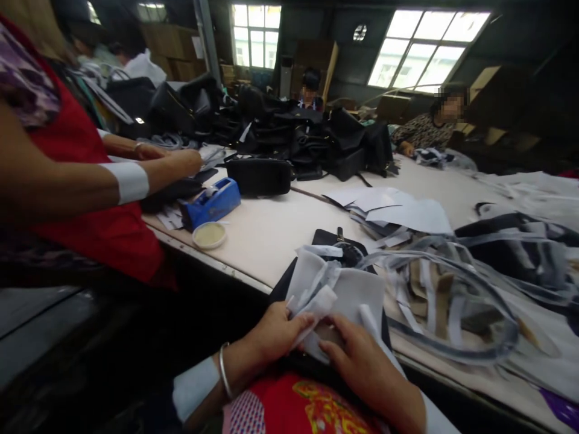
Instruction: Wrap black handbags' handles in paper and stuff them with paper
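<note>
A black handbag (281, 282) leans at the table's front edge, close to my body, with a white padding sheet (364, 289) over it. My left hand (283, 330) is closed, its thumb pressing a folded white strip of wrapping (322, 301) against the fingers. My right hand (362, 358) lies just beside it, fingers curled at the lower edge of the white sheet; what its fingertips grip, if anything, is hidden. Behind the sheet, a bag strap wrapped in clear plastic (506, 319) loops out to the right over the table.
A co-worker's arm (167, 172) works at the left, near a blue tape dispenser (212, 204) and a round shallow dish (208, 235). Black bags (289, 132) are heaped at the back. White sheets (402, 208) and wrapped straps cover the right side. Another person (427, 132) sits far right.
</note>
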Demonstrator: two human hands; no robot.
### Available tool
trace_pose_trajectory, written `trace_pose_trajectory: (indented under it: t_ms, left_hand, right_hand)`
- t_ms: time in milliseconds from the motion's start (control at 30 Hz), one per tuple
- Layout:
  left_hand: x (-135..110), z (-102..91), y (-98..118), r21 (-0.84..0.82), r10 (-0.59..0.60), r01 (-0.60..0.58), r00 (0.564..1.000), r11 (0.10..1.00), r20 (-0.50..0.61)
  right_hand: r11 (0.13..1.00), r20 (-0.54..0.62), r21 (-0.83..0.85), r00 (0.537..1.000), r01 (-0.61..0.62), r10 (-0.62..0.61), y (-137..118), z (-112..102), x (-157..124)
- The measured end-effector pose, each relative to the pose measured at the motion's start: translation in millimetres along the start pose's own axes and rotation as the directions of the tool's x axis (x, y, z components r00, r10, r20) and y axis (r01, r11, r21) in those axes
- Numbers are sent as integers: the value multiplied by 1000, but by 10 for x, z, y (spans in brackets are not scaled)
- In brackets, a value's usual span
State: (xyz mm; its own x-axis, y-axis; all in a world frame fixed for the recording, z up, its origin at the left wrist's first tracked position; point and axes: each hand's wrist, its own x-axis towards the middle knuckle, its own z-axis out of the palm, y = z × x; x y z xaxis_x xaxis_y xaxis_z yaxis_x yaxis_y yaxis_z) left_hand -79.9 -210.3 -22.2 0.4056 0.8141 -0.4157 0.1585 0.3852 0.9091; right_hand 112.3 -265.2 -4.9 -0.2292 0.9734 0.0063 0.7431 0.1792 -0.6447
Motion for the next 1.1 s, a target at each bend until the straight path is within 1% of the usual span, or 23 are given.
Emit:
trace_pose_trajectory:
  t_ms: [67,100,200,267,333,433,467,500,567,633,700,767,800,900,1000,1100]
  left_hand:
    - [1,3,-7,-19,7,-7,1000,1000,11]
    - [5,3,-10,-16,5,-5,1000,1000,18]
    - [17,-1,-18,39,-9,9,1000,999,19]
    - [7,-6,-9,89,5,-6,1000,996,9]
    - [-18,-11,17,132,70,-70,998,989,4]
    - [-61,-16,73,188,229,-224,973,956,-6]
    - [-73,-19,89,206,266,-258,964,944,-8]
    - [-81,-22,102,219,286,-276,958,936,-11]
    - [-91,-35,114,222,278,-271,961,937,2]
    - [-100,-58,108,189,229,-233,972,954,42]
    - [-111,-88,88,139,150,-163,983,977,102]
    - [-126,-117,66,91,91,-108,982,990,167]
    - [-133,-128,57,71,84,-99,978,993,190]
    - [-143,-139,56,37,125,-135,970,990,208]
    - [-130,-124,78,68,193,-208,964,976,182]
    - [-107,-93,73,143,302,-327,938,934,172]
  right_hand:
    - [999,60,4,997,54,-55,6,-97,-129]
    - [994,102,4,988,112,-112,5,-143,-162]
    - [945,189,-52,933,322,-308,-13,-244,-107]
    - [889,182,-134,893,437,-412,-39,-272,26]
    - [825,159,-225,855,519,-494,-80,-282,187]
    - [757,87,-322,814,569,-575,-160,-296,414]
    - [741,63,-339,800,579,-596,-184,-302,480]
    - [729,42,-347,786,590,-616,-204,-308,539]
    - [722,28,-324,770,611,-638,-223,-309,636]
    - [744,20,-252,772,619,-636,-214,-289,697]
    - [780,-13,-172,791,601,-612,-182,-251,720]
    - [813,-60,-123,813,569,-579,-135,-211,711]
    - [827,-81,-105,824,553,-561,-112,-196,701]
    - [856,-87,-53,851,515,-517,-65,-198,675]
    - [861,6,-54,863,505,-506,-91,-256,692]
    - [863,114,-48,861,502,-495,-177,-317,747]
